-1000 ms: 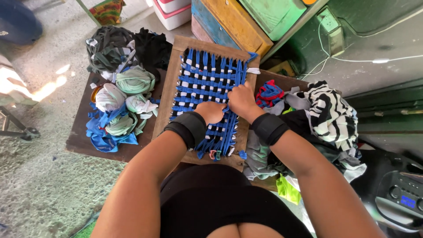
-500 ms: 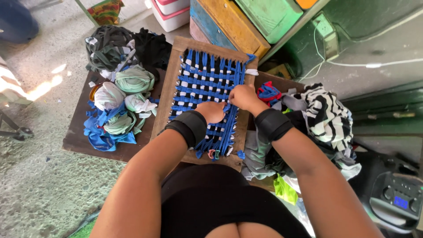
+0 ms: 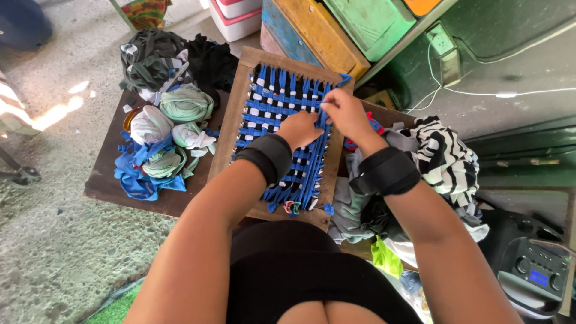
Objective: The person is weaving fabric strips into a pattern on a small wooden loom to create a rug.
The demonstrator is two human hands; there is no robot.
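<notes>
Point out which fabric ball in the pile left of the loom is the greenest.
The mint-green ball at the pile's top, beside the black cloth. The ball below it is whitish-pink, and the other two are paler.

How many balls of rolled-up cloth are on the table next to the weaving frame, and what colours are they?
Pale green balls: 2, the second lower down
White or whitish balls: 2, the second beside the wooden frame
Total: 4 balls, all left of the frame, lying on loose blue strips. More may be hidden in the dark pile behind.
</notes>
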